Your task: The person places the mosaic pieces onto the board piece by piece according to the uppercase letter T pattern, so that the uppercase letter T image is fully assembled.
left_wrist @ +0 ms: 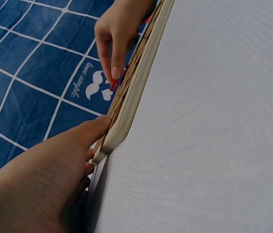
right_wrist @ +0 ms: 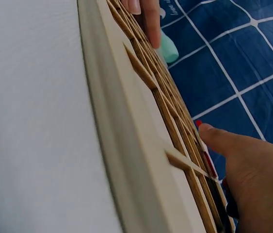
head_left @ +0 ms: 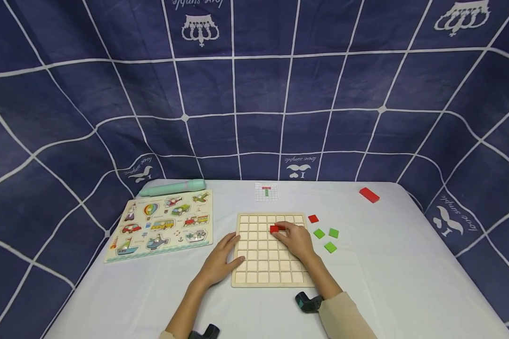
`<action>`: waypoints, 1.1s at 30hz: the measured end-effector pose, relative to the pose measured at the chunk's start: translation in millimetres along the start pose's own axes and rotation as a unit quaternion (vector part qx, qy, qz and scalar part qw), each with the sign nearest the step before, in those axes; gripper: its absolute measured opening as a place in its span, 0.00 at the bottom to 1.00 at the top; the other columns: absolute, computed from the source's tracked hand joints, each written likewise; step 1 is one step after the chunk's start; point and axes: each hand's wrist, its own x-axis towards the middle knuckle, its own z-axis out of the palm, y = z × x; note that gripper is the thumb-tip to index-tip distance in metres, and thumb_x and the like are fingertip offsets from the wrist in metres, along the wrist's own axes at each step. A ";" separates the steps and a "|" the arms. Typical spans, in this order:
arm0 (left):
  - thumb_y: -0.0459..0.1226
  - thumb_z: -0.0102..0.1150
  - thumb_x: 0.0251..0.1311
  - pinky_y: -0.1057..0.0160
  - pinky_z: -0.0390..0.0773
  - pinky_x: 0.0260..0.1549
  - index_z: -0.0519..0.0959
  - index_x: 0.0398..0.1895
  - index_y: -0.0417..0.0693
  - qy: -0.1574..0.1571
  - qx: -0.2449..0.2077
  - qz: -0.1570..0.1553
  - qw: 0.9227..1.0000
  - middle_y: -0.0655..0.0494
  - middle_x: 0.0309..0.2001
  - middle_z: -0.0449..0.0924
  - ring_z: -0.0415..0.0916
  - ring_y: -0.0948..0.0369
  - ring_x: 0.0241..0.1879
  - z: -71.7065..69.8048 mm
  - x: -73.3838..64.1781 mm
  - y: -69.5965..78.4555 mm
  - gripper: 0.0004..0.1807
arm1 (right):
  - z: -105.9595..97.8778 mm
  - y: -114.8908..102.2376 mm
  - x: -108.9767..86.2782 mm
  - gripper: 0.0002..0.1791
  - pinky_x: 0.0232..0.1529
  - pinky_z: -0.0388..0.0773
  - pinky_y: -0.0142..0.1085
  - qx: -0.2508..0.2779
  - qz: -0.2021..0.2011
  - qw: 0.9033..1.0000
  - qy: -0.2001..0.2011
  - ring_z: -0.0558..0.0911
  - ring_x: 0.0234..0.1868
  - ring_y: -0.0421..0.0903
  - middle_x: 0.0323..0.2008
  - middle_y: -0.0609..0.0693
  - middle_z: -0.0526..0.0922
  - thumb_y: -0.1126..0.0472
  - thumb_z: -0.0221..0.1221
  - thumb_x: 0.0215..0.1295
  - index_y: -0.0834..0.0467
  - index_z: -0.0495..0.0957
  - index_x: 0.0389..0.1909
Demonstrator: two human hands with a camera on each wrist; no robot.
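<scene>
A square wooden grid board (head_left: 251,281) lies on the table between both hands. My right hand (head_left: 298,239) is over its upper right part and pinches a small red square tile (head_left: 274,229) between thumb and fingertips, close over the cells. Another strip of red (right_wrist: 210,164) shows low at the board beneath that hand in the right wrist view. My left hand (head_left: 218,261) rests along the board's left edge, fingers extended, the thumb spread onto the rim. In the left wrist view its thumb (left_wrist: 95,130) touches the board's upper edge, the other fingers partly hidden beside the corner.
Right of the board lie a red tile (head_left: 313,219) and several green tiles (head_left: 331,247). Behind it is a pattern card (head_left: 260,194) with a red and green T. A picture puzzle (head_left: 163,221) and mint tube (head_left: 174,187) sit left; a red block (head_left: 369,195) lies back right.
</scene>
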 end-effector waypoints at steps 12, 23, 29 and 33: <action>0.50 0.58 0.58 0.48 0.58 0.60 0.61 0.67 0.45 0.002 -0.003 -0.002 1.000 0.49 0.68 0.54 0.52 0.49 0.67 -2.2 -0.8 -0.5 0.36 | 9.0 -2.9 11.5 0.20 0.14 0.58 0.33 -0.025 0.014 1.000 -0.007 0.60 0.14 0.39 0.09 0.40 0.60 0.45 0.64 0.53 0.51 0.82 0.44; 0.50 0.58 0.58 0.47 0.58 0.60 0.61 0.67 0.46 0.001 -0.006 -0.002 1.000 0.49 0.68 0.55 0.53 0.49 0.67 -1.1 0.2 1.4 0.36 | 7.1 -3.4 11.7 0.19 0.13 0.56 0.33 -0.017 0.021 1.000 -0.008 0.57 0.13 0.39 0.09 0.40 0.60 0.46 0.65 0.53 0.51 0.83 0.44; 0.51 0.57 0.58 0.46 0.59 0.60 0.61 0.67 0.45 -0.002 -0.005 -0.003 1.000 0.49 0.68 0.55 0.53 0.48 0.66 -1.3 -0.6 3.4 0.36 | 1.2 -0.8 4.4 0.17 0.14 0.55 0.32 0.011 0.020 1.000 -0.005 0.56 0.13 0.37 0.08 0.39 0.58 0.48 0.65 0.54 0.50 0.83 0.44; 0.51 0.57 0.59 0.46 0.59 0.60 0.62 0.67 0.45 0.000 -0.002 -0.001 1.000 0.49 0.68 0.55 0.53 0.49 0.66 -2.3 -0.7 4.2 0.36 | -7.6 2.3 -3.3 0.17 0.13 0.54 0.32 0.022 0.022 0.999 -0.006 0.55 0.12 0.37 0.07 0.40 0.59 0.48 0.65 0.54 0.49 0.83 0.44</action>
